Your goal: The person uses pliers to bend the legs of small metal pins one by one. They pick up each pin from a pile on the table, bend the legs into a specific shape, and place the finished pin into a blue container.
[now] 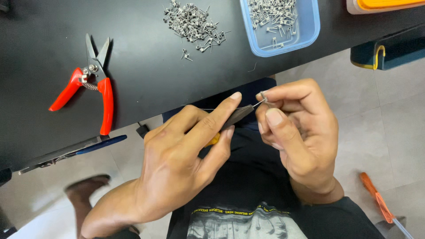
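Head view: the left hand (pixel 186 155) is gripping small pliers (pixel 237 116) just below the table edge (pixel 146 106); the right hand (pixel 296 128) is pinching a tiny wire coil (pixel 264 96) at the plier tips; red cutters (pixel 90 84) are lying well apart.

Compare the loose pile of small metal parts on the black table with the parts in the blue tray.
The loose pile lies bare on the black table; the tray parts sit inside the blue tray. The pile is clumped and ragged-edged; the tray parts spread thinner. Both are small grey bent-wire pieces.
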